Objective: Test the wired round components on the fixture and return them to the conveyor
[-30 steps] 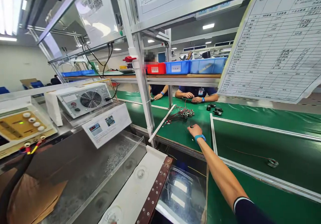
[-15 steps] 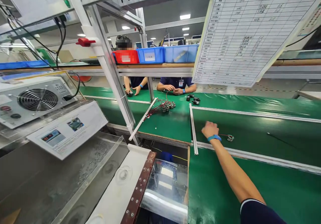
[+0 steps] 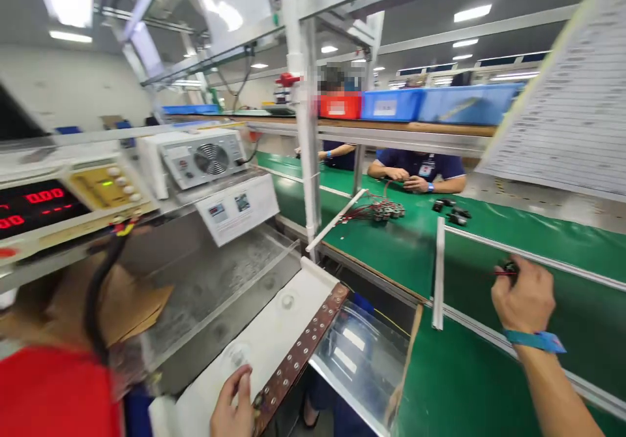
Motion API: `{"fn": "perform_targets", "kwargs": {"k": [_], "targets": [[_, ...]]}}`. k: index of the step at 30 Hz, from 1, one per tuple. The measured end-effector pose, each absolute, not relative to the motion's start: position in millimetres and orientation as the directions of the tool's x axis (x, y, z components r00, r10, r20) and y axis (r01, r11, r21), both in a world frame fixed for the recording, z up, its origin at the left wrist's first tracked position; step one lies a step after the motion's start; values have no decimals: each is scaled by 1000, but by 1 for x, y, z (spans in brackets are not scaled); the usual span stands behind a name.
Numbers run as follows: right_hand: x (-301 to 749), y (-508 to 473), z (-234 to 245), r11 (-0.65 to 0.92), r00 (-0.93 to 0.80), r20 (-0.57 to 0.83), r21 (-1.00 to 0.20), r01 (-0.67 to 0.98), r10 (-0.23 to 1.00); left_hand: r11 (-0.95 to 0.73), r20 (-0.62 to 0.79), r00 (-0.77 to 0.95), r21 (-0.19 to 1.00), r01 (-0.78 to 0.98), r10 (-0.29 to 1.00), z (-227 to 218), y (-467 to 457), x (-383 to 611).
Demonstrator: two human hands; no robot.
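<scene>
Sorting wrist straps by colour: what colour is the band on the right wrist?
Blue wristband, clearest in the head view.

**Right hand drawing back with a wired part; left hand coming into view**

The right hand [image 3: 524, 297] is pulling back from the far stretch of the green belt [image 3: 489, 385] toward the person, having left the spot near the pile of wired parts [image 3: 384, 210] where it was reaching a second ago. Its fingers [image 3: 508, 279] are now closing around a small dark component [image 3: 510, 267], with red wires trailing from the fingertips; half a second ago that part was lying on the belt just beyond the knuckles. The left hand [image 3: 233, 407], unseen before, is now resting at the near edge of the white panel [image 3: 274, 339], fingertips just beside the brown riveted strip [image 3: 303, 352].
</scene>
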State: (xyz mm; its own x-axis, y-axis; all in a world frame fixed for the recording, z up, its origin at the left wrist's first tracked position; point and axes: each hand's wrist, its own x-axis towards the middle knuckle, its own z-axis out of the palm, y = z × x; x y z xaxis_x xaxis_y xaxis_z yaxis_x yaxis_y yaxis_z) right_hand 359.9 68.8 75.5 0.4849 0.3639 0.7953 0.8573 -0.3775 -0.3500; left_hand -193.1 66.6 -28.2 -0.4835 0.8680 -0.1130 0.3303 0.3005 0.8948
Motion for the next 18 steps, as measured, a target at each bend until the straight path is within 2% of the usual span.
{"fn": "perform_targets", "kwargs": {"k": [2, 4, 6, 8, 11, 14, 16, 18], "targets": [[311, 84, 107, -119, 279, 867, -252, 960, 413, 157, 20, -473, 930, 333, 881, -5, 55, -176], [254, 99, 128, 212, 46, 858, -178, 961, 512, 24, 131, -420, 939, 344, 898, 22, 43, -156], [190, 114, 135, 522, -210, 764, -188, 832, 610, -50, 168, -341, 943, 329, 925, 48, 33, -136], [121, 128, 127, 715, -457, 613, -272, 644, 644, -105, 172, -225, 954, 282, 959, 67, 26, -123], [17, 151, 93, 805, -705, 399, -382, 454, 587, -18, 41, -189, 992, 123, 981, 68, 19, -120], [-66, 171, 50, 761, -770, 158, -368, 535, 618, 151, -181, -311, 981, -120, 933, 41, 10, -138], [-103, 179, 22, 729, -763, 15, -307, 612, 646, 160, -239, -358, 958, -237, 903, 17, -3, -156], [-128, 180, -3, 718, -749, -64, -242, 653, 660, 180, -286, -314, 928, -325, 906, -5, -21, -170]]}}
